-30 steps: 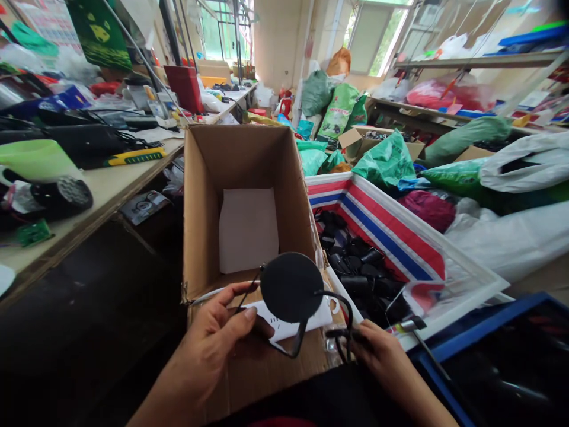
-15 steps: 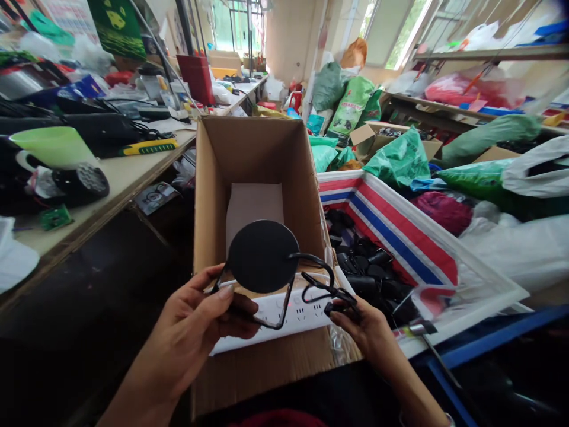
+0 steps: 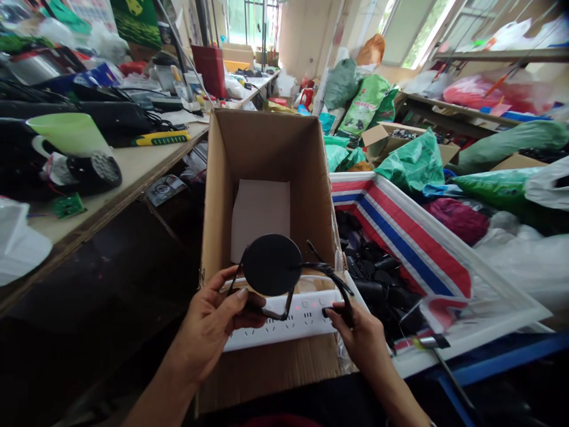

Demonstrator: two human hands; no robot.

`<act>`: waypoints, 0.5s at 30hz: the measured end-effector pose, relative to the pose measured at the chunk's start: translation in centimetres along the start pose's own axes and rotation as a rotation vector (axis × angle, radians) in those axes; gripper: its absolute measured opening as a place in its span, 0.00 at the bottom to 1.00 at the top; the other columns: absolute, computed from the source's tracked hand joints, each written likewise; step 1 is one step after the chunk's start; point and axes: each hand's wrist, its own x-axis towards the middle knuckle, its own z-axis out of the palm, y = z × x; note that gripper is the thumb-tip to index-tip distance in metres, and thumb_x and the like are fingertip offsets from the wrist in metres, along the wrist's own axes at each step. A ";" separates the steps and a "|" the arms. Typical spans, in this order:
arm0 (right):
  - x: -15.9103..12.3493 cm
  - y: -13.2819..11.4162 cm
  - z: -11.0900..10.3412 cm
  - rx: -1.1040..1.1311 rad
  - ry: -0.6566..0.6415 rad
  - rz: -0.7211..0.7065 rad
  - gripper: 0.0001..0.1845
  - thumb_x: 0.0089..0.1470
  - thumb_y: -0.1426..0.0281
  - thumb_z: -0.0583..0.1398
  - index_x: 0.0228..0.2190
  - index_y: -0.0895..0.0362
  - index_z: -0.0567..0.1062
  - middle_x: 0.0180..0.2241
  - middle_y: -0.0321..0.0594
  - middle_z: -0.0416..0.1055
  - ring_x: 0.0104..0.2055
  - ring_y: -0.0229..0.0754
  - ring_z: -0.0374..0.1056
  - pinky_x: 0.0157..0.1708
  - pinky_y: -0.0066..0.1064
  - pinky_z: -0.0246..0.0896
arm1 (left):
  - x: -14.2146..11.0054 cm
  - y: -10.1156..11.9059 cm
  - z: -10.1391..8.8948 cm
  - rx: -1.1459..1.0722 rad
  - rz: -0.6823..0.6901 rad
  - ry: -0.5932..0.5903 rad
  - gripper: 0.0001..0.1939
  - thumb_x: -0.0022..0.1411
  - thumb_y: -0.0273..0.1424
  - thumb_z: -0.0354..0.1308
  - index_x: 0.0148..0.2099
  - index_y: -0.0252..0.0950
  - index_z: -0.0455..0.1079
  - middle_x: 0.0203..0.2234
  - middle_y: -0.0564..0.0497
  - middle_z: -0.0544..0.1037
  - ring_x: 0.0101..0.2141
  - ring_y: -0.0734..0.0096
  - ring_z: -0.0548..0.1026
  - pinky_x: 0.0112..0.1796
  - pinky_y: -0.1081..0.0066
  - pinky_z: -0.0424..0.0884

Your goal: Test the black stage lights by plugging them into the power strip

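My left hand (image 3: 216,314) is closed on the open black frame of a round black disc device (image 3: 272,265), whose flat face is turned up toward me. From the disc's right side runs a black cable (image 3: 329,271), bunched in loops. My right hand (image 3: 359,329) grips that cable, with a small dark end near its fingertips. Directly below both hands lies a white power strip (image 3: 278,327) with several sockets and small red lights. The strip rests at the near end of an open cardboard box (image 3: 271,136), and the disc hangs over this edge.
Right of the box stands a white-rimmed crate (image 3: 502,290) lined with striped cloth, holding many black devices (image 3: 377,267). A hammer (image 3: 438,350) lies at its near corner. On the left is a workbench (image 3: 146,163) with a green cup (image 3: 71,131) and a yellow-green cutter (image 3: 162,138).
The disc has shifted slightly right and down in view. My right hand has drawn the cable closer, with the loops now bunched downward. The view has swung a little left.
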 end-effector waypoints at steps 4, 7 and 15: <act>-0.6 1.0 1.1 -0.031 0.023 -0.080 0.10 0.56 0.62 0.58 0.29 0.56 0.72 0.28 0.45 0.72 0.29 0.46 0.71 0.29 0.35 0.65 | 0.6 -1.5 -0.1 -0.045 0.023 -0.003 0.22 0.53 0.31 0.67 0.48 0.36 0.66 0.27 0.51 0.80 0.26 0.64 0.79 0.27 0.67 0.77; -0.8 2.2 1.5 -0.066 0.067 -0.188 0.08 0.55 0.64 0.59 0.33 0.56 0.73 0.30 0.45 0.74 0.30 0.46 0.73 0.29 0.33 0.69 | 1.1 -2.9 0.1 -0.068 0.028 -0.067 0.22 0.51 0.33 0.68 0.48 0.38 0.68 0.26 0.54 0.78 0.27 0.69 0.77 0.27 0.70 0.75; -0.6 4.7 1.4 -0.200 0.174 -0.432 0.12 0.55 0.64 0.59 0.37 0.59 0.75 0.33 0.45 0.78 0.35 0.45 0.76 0.31 0.24 0.73 | -0.2 -3.6 1.4 -0.021 0.077 -0.160 0.25 0.51 0.40 0.68 0.49 0.37 0.70 0.25 0.54 0.77 0.26 0.75 0.73 0.29 0.75 0.68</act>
